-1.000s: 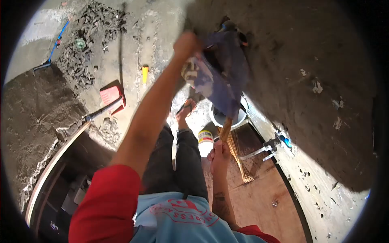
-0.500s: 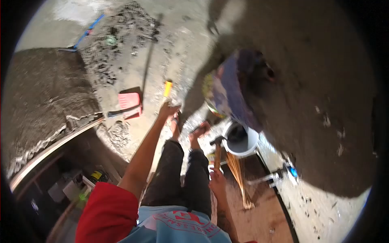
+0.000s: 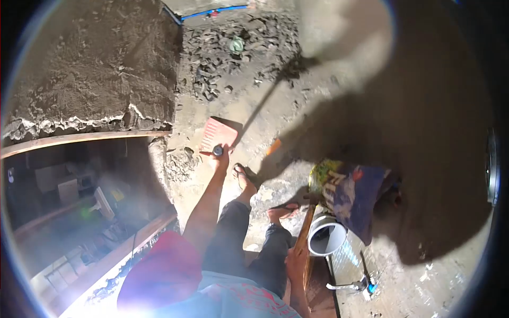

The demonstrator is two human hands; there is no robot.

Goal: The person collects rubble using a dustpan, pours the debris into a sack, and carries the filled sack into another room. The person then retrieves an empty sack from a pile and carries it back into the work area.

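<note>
A red, ribbed dustpan [image 3: 220, 132] is set on the floor [image 3: 286, 108], its dark-tipped handle gripped in the left hand [image 3: 222, 160]. A hammer [image 3: 306, 227], wooden-handled and dark-headed, is held head forward in the right hand [image 3: 295, 265].

Two hands [image 3: 223, 159] [image 3: 297, 262], two feet [image 3: 246, 183] [image 3: 277, 213], one dustpan [image 3: 218, 134], one hammer [image 3: 305, 229], one bucket [image 3: 312, 239], one sack [image 3: 351, 199], one tap [image 3: 362, 285]

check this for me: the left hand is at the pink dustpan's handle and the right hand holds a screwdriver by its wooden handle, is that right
Not quite: the head view shows the right hand holding a hammer, not a screwdriver, by its wooden handle. The left hand is at the pink dustpan's handle, as you say.
</note>
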